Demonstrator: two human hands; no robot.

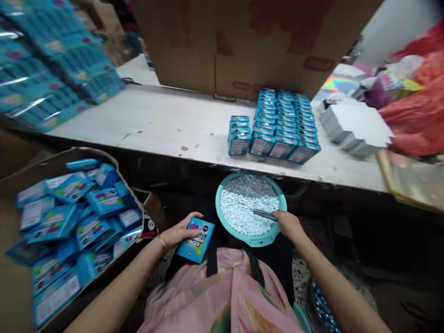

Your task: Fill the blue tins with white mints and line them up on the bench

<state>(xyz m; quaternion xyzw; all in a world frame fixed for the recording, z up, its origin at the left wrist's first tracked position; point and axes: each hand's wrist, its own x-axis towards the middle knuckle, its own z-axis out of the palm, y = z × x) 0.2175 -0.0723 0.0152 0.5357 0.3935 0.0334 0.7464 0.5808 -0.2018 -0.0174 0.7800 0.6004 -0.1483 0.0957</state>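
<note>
My left hand (176, 231) is shut on a blue printed candy box (195, 239), held upright above my lap. My right hand (289, 225) grips a slim metal utensil (264, 214), whose tip is hidden among small white candies (243, 206). These candies fill a teal plastic basin (222, 208) just beyond my lap. The utensil's far end lies over the pile, and my right hand is at the basin's right rim. My pink patterned clothing (222, 296) fills the lower middle.
A cardboard carton (72, 157) of loose blue boxes stands to my left. On the white table (156, 120) ahead are upright blue boxes (274, 125) and a white stack (357, 125). Wrapped blue packs (52, 60) rise far left; red plastic bags (416, 115) lie right.
</note>
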